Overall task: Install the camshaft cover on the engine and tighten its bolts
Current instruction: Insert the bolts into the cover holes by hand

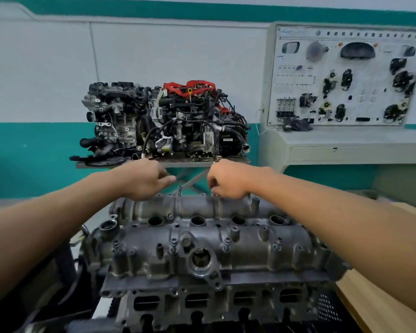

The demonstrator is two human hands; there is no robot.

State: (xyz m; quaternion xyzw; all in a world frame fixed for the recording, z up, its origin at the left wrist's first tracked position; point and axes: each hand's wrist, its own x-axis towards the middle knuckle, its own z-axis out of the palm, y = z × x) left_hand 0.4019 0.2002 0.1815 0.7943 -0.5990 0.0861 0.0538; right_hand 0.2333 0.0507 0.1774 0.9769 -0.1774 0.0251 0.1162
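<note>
**Two hands at the far rim of the camshaft cover (pixel 255 246)**

Both bare forearms reach forward over the grey metal cover, which lies on top of the engine (pixel 226 292), below and nearer to the person than both hands. Four round openings in a row lie on the cover just on the near side of the hands.

The left hand (pixel 144 181) is above the far left part of the cover. Its fingers are curled in and the thumb lies against the forefinger, pointing to the right. If something is held between them, I cannot tell, because the fingers hide it.

The right hand (pixel 226 180) is at the same far rim, apart from the left hand. Its fingers are bunched and point down, and the fingertips pinch a small bolt (pixel 215 192) that sits at the rim of the cover. Most of this bolt is hidden under the fingers.

Between the two hands, a little nearer to the left one, an upright bolt (pixel 180 189) stands out of the far rim, and no finger touches it.

Beyond the hands a second engine (pixel 166 116) with red parts stands on a metal stand (pixel 231 161). Far to the right of the right hand a training board (pixel 341 78) with car parts leans on a grey console. Under the right forearm is a wooden surface (pixel 382 296).
</note>
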